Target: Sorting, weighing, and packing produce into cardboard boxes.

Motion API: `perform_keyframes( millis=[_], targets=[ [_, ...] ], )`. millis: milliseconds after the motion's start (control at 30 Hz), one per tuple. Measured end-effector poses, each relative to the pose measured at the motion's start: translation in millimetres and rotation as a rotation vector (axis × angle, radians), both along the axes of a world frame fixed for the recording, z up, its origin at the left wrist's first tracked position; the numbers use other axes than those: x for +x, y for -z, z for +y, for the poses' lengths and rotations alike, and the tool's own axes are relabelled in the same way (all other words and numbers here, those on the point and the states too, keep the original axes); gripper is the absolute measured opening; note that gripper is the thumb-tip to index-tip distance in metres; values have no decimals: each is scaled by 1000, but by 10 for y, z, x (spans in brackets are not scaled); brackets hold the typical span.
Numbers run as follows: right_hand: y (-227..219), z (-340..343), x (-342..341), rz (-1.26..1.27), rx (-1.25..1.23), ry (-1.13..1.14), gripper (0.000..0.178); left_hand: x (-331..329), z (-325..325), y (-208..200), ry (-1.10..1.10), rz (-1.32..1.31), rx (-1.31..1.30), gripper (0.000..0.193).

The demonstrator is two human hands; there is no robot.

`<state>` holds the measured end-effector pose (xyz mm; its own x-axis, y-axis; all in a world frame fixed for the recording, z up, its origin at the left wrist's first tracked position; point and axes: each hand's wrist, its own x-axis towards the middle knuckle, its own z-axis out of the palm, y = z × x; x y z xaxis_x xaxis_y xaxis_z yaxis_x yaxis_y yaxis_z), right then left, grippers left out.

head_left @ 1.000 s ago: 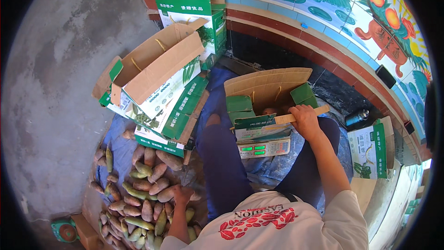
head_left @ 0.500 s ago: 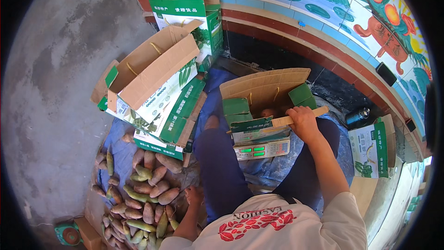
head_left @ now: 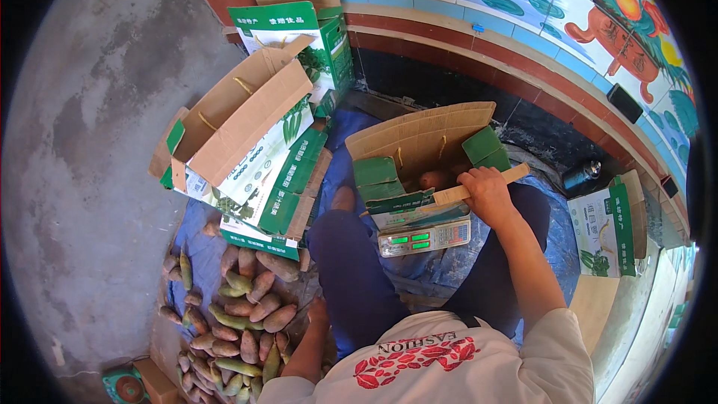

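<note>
My right hand [head_left: 488, 193] rests on the near flap of an open cardboard box [head_left: 421, 140] with green flaps, gripping its edge. The box stands on a digital scale [head_left: 423, 236] with a green-lit display, between my knees. A brownish fruit [head_left: 434, 179] shows inside the box. My left hand [head_left: 319, 313] reaches down at my left side to the edge of a heap of brown and green oblong fruits [head_left: 239, 318] on a blue sheet; what the fingers hold is hidden.
Stacked green-and-white cartons [head_left: 250, 157], some open, stand on the left on the concrete floor [head_left: 90, 150]. Another carton [head_left: 609, 228] stands at the right. A dark bottle [head_left: 580, 174] lies by a painted tiled wall [head_left: 523, 0] at the back.
My left hand has dropped lower beside my knee, away from the fruits it touched. My right hand stays on the box flap.
</note>
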<state>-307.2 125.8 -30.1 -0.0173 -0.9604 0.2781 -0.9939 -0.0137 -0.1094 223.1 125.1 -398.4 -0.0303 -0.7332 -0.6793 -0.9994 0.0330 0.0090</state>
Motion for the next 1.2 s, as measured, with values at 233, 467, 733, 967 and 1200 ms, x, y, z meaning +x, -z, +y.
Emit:
perform_keyframes(
  millis=[233, 467, 733, 967, 1200],
  targets=[
    [40, 87, -61, -17, 3, -8, 27, -5, 37, -283, -138, 19, -42, 45],
    [86, 102, -66, -21, 14, -1, 25, -301, -123, -1585, -687, 307, -118, 63],
    [73, 119, -26, 36, 47, 10, 17, -230, -679, -2504, -663, 725, -798, 61],
    [44, 143, -11, 17, 64, 12, 16, -896, -956, -3715, -624, 1116, -925, 50],
    [111, 172, 0, -26, -11, 4, 17, -1634, -1131, -4247, -441, 1415, -772, 47]
  ],
)
